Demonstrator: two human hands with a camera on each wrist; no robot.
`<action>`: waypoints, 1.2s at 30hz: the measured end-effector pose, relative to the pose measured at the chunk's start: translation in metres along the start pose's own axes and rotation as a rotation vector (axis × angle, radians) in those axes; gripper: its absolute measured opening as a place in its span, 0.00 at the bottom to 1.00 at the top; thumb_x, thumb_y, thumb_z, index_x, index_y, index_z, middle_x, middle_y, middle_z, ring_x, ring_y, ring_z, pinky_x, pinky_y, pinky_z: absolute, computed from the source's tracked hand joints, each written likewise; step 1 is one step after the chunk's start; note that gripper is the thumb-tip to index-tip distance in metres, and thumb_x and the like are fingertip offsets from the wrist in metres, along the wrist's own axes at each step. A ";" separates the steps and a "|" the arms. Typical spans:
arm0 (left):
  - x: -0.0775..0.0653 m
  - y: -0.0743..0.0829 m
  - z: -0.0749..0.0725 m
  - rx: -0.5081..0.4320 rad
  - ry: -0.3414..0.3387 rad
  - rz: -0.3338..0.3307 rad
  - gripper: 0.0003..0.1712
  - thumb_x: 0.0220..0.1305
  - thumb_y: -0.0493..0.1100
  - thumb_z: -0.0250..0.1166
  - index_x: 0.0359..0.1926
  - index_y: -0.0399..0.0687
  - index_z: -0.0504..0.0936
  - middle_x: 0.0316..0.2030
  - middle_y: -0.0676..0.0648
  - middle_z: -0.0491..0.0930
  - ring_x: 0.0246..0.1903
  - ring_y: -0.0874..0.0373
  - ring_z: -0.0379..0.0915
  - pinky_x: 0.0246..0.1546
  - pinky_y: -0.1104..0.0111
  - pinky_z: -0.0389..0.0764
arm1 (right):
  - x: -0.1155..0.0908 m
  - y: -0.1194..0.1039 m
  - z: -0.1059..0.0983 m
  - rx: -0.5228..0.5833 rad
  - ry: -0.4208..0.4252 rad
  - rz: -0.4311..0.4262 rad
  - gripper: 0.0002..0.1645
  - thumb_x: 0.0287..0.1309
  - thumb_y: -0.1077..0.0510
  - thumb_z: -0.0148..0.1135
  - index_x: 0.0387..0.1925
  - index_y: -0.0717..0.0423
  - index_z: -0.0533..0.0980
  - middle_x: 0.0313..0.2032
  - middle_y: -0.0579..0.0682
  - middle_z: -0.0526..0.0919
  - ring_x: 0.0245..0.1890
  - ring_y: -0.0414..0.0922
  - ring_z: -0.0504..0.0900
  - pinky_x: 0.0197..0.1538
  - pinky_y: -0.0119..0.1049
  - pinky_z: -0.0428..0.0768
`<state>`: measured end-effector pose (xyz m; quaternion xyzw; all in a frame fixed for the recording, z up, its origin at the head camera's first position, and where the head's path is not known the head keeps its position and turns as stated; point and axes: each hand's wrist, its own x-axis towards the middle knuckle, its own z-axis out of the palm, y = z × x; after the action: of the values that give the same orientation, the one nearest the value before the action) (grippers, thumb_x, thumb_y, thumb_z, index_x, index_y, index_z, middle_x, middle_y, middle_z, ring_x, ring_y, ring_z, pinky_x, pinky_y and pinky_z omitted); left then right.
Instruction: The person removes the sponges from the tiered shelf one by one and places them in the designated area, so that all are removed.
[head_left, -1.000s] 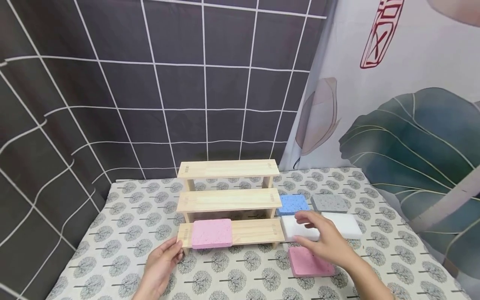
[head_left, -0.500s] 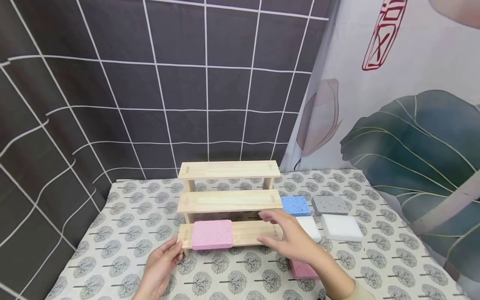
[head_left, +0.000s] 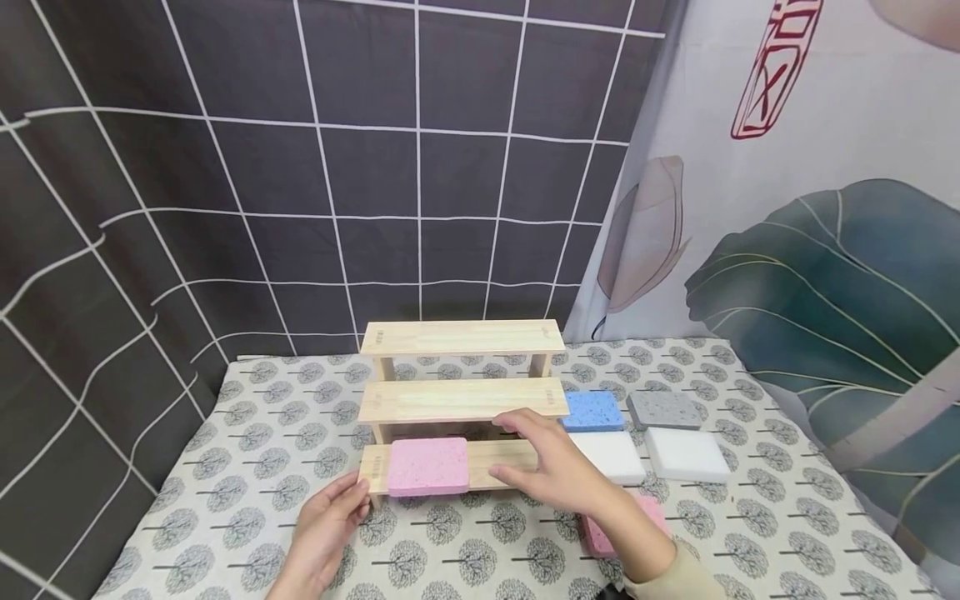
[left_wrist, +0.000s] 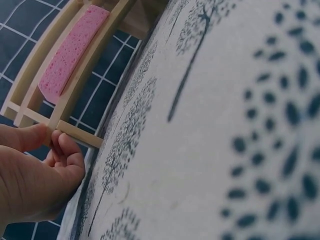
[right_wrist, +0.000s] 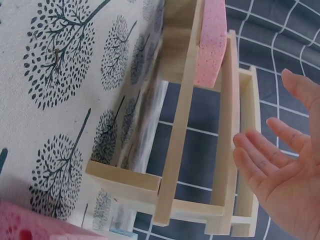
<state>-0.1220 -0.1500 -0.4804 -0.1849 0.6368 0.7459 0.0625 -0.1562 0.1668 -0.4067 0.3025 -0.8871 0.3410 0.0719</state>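
Observation:
A three-tier wooden rack [head_left: 461, 402] stands on the cloth-covered table. My left hand [head_left: 326, 521] pinches the left end of its lowest board, thumb on top and fingers curled beneath, as the left wrist view shows. On that board, toward the left, lies a pink sponge [head_left: 428, 465]. Right of this sponge, my right hand [head_left: 558, 467] hovers in front of the lowest board with thumb and fingers spread and nothing between them. In the right wrist view its palm [right_wrist: 295, 185] is bare. A second pink sponge [head_left: 651, 510] lies on the cloth, partly hidden by my right forearm.
Right of the rack lie a blue sponge [head_left: 592, 411], a grey sponge [head_left: 664, 409] and two white sponges, one near the rack [head_left: 617, 458] and one farther right [head_left: 687, 455]. A dark checked curtain [head_left: 360, 167] hangs behind; a leaf-patterned cloth [head_left: 825, 292] hangs at the right.
My right hand has moved left, from over the nearer white sponge to the lowest board beside the pink sponge. My left hand keeps its hold on the rack.

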 end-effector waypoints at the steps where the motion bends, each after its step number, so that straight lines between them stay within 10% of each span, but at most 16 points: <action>1: 0.000 0.000 0.000 -0.001 -0.003 0.002 0.31 0.74 0.39 0.59 0.70 0.24 0.61 0.45 0.46 0.77 0.41 0.60 0.72 0.42 0.75 0.81 | 0.001 0.000 0.001 0.005 -0.004 0.006 0.34 0.59 0.45 0.73 0.63 0.54 0.74 0.58 0.44 0.79 0.56 0.48 0.79 0.59 0.55 0.76; 36: -0.003 0.002 0.000 -0.029 0.001 0.014 0.30 0.74 0.37 0.59 0.68 0.23 0.62 0.41 0.48 0.78 0.39 0.61 0.73 0.41 0.75 0.81 | 0.023 -0.014 0.056 -0.159 -0.177 -0.057 0.39 0.54 0.44 0.76 0.63 0.55 0.74 0.65 0.55 0.72 0.61 0.51 0.76 0.66 0.48 0.75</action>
<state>-0.1198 -0.1498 -0.4773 -0.1814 0.6274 0.7553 0.0543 -0.1620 0.1112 -0.4331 0.3497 -0.9054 0.2394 0.0269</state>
